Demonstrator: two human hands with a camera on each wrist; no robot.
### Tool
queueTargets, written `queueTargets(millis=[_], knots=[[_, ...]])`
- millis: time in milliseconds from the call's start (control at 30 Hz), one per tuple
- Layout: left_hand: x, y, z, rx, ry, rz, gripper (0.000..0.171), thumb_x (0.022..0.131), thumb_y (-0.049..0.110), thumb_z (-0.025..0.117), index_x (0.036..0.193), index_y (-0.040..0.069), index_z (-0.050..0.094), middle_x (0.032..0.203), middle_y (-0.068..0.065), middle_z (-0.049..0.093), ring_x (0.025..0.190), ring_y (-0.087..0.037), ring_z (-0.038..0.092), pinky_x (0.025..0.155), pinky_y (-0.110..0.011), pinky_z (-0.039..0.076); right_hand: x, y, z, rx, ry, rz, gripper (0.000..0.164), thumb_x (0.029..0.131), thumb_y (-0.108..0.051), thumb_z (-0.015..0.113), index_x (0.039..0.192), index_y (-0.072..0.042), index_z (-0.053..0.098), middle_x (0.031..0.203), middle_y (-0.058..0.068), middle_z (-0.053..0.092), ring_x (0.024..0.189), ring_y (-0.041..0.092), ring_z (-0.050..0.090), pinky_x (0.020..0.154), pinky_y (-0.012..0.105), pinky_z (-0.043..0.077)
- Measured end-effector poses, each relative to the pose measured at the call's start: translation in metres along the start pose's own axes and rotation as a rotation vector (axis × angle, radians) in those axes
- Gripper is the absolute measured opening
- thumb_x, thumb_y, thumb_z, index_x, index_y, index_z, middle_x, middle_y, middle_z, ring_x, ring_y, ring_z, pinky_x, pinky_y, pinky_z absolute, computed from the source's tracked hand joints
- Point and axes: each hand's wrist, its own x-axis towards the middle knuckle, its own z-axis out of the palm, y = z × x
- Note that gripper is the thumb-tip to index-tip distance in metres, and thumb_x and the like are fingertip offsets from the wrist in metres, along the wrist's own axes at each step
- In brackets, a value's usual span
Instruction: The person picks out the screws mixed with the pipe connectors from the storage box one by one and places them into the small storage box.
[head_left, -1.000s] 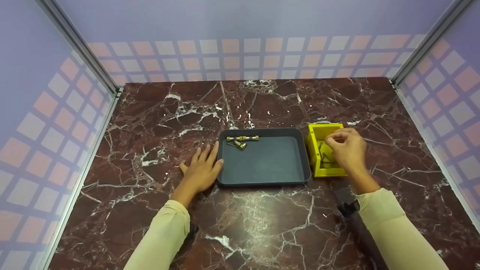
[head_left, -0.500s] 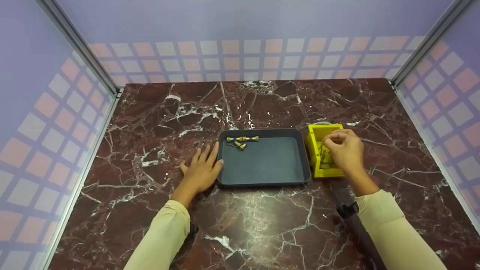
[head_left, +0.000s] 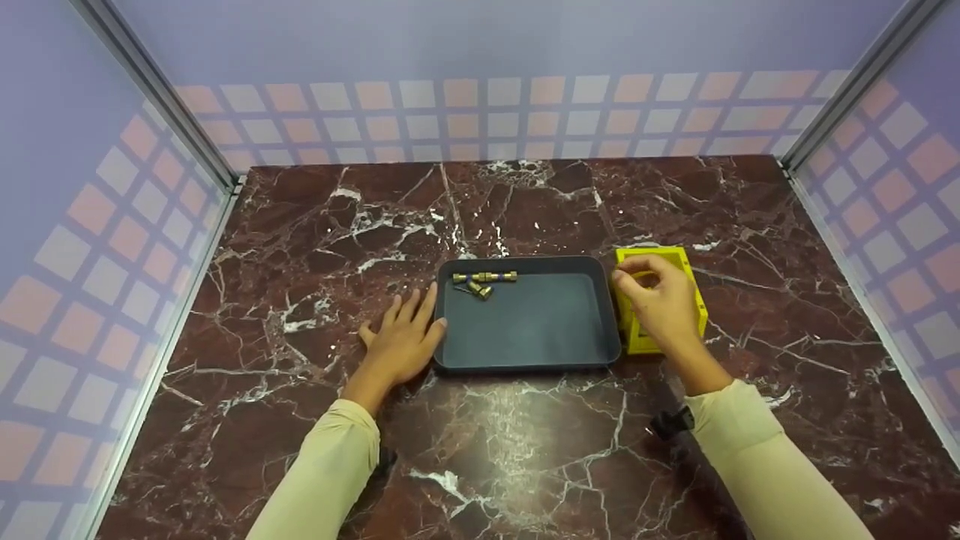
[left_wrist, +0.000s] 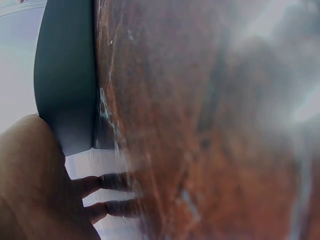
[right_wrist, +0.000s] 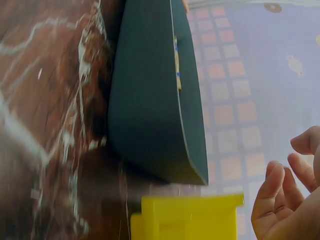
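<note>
My left hand (head_left: 401, 341) lies flat on the tabletop with spread fingers, its thumb and index finger touching the left side of a dark grey tray (head_left: 529, 364). At the tray's back left lie brass fittings (head_left: 485, 277) with purple bands, and beside them a short brass piece (head_left: 480, 290) with a thin pin. My right hand (head_left: 664, 304) hovers over a yellow bin (head_left: 645, 345), fingers bent, thumb and index tips close together near the tray's right rim. No held thing shows between the fingers (right_wrist: 272, 192) in the right wrist view. The hand hides most of the bin's inside.
The tray and bin stand side by side on a dark red marbled tabletop (head_left: 510, 442). Panels with a tile pattern (head_left: 502, 112) enclose the back and both sides. Behind the tray, small white flecks show on the table surface.
My right hand has shifted left from the bin's right side towards the tray, covering the bin's opening. The left hand, the tray and the brass fittings have stayed in place.
</note>
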Motion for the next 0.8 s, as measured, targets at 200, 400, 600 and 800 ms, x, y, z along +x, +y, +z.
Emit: queueTargets(millis=[200, 400, 600, 800], knots=[[0.0, -0.001, 0.0, -0.002, -0.006, -0.003, 0.064, 0.107, 0.059, 0.026, 0.163, 0.044, -0.001, 0.173, 0.0, 0.012, 0.16, -0.036, 0.006, 0.109, -0.082, 0.002, -0.002, -0.009, 0.024, 0.065, -0.055, -0.013, 0.014, 0.091, -0.018, 0.078, 0.1, -0.008, 0.077, 0.078, 0.004, 0.07, 0.063, 0.02, 0.064, 0.05, 0.021, 0.049], [0.0, -0.001, 0.001, -0.003, 0.003, -0.002, 0.064, 0.107, 0.059, 0.026, 0.164, 0.043, 0.001, 0.173, 0.0, 0.013, 0.16, -0.036, 0.006, 0.11, -0.081, 0.003, -0.003, -0.013, 0.054, 0.078, -0.102, -0.021, 0.009, 0.089, -0.016, 0.079, 0.096, -0.01, 0.076, 0.074, 0.002, 0.071, 0.06, 0.011, 0.064, 0.051, 0.021, 0.048], [0.0, 0.0, 0.001, -0.009, 0.013, -0.006, 0.064, 0.107, 0.059, 0.027, 0.164, 0.044, 0.002, 0.173, 0.0, 0.015, 0.16, -0.035, 0.007, 0.11, -0.081, 0.004, -0.005, -0.022, 0.085, -0.02, -0.141, -0.044, 0.012, 0.087, -0.024, 0.08, 0.094, -0.015, 0.077, 0.078, 0.0, 0.075, 0.064, 0.012, 0.066, 0.057, 0.023, 0.051], [0.0, 0.0, 0.0, -0.006, 0.008, -0.007, 0.064, 0.107, 0.059, 0.027, 0.163, 0.044, 0.001, 0.173, 0.0, 0.014, 0.16, -0.035, 0.006, 0.109, -0.082, 0.003, -0.005, -0.027, 0.114, -0.096, -0.18, -0.077, 0.016, 0.086, -0.026, 0.081, 0.098, -0.015, 0.078, 0.079, 0.0, 0.076, 0.068, 0.014, 0.067, 0.064, 0.027, 0.05]])
